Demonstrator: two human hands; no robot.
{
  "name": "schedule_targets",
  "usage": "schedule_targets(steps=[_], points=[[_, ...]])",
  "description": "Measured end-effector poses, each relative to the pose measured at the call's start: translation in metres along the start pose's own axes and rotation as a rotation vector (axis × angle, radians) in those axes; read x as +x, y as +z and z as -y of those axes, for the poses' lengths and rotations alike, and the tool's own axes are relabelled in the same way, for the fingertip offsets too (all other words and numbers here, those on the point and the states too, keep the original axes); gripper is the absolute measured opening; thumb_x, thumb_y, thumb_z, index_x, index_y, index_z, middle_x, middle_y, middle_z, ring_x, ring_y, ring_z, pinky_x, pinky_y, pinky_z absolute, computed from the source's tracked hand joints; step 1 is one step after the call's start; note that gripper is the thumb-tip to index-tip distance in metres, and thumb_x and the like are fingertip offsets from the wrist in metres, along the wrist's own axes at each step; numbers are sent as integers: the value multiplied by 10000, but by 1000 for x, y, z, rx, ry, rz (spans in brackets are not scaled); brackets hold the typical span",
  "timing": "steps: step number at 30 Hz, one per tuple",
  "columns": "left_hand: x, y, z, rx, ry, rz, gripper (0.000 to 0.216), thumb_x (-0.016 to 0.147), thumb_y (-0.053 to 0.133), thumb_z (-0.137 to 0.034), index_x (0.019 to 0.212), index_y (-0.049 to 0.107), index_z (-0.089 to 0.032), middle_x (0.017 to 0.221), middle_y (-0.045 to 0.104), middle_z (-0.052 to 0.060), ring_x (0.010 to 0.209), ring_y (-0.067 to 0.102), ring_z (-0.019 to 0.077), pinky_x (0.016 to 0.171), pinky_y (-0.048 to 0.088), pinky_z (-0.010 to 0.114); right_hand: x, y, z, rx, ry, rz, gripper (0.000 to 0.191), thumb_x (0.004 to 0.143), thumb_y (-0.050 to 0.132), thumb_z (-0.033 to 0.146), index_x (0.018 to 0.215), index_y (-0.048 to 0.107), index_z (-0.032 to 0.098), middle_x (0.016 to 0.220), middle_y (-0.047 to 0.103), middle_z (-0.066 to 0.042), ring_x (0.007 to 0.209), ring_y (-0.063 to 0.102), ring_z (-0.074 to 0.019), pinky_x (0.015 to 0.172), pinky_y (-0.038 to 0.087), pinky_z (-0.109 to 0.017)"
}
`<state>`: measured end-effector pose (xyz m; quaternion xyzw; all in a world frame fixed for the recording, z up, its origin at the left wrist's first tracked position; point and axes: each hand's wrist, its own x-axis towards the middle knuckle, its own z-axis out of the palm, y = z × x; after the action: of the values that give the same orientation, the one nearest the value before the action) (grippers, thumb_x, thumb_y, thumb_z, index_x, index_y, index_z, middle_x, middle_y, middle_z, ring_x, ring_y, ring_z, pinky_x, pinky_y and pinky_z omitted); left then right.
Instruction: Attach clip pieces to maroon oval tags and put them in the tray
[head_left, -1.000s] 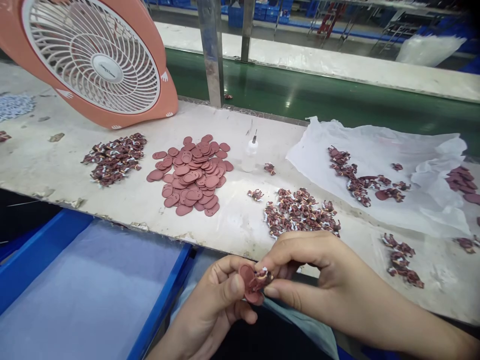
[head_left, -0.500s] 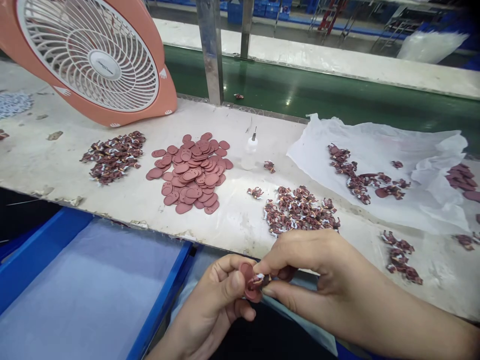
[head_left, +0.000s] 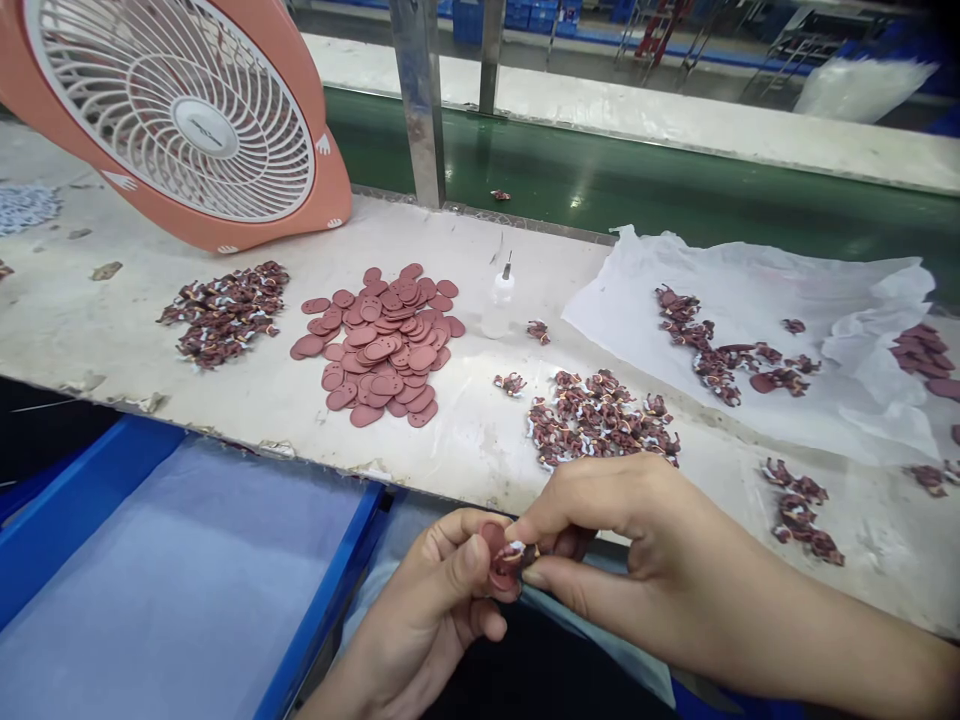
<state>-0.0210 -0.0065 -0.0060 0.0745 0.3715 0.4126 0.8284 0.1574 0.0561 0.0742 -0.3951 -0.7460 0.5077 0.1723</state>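
Clock directions run from the hands. The long white worktable (head_left: 450,440), its front edge chipped and rough, stretches from nine to three o'clock; beyond its far side, at twelve to two, runs a smooth, glossy green belt (head_left: 637,175). An orange plastic fan (head_left: 206,127) with a round white spiral grille leans at about half past ten. Crinkled, thin white sheeting (head_left: 795,290) lies at two. The right hand (head_left: 637,540) has thumb and forefinger clamped on a small figure; the left hand (head_left: 442,575) pinches an oval piece, its lower fingers loosely curled. At eleven spreads a heap of flat, matte reddish-brown ovals (head_left: 382,345); at one, knobbly brown figures (head_left: 600,415). The held reddish-brown oval piece (head_left: 492,535) meets the small brown-and-white moulded figure (head_left: 513,555) between both sets of fingertips, just off the table's near edge.
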Motion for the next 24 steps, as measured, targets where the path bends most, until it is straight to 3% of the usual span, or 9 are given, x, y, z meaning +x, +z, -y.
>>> schedule_targets(steps=[12,24], points=[[0,-1,3,-52,-67,-65,324,623,834,-396,801,702,-160,681,595,-17,604,561,66,455,439,121,1,2,2,-79,-66,-14,239,706,664,-17,824,703,187,727,676,46,652,627,-65,607,446,-134],[-1,-2,4,-92,-64,-38,228,672,815,-311,807,713,-157,689,618,-11,604,572,60,456,449,108,1,4,3,-63,-98,-31,230,735,663,-20,846,693,180,742,665,49,667,618,-48,629,438,-116]])
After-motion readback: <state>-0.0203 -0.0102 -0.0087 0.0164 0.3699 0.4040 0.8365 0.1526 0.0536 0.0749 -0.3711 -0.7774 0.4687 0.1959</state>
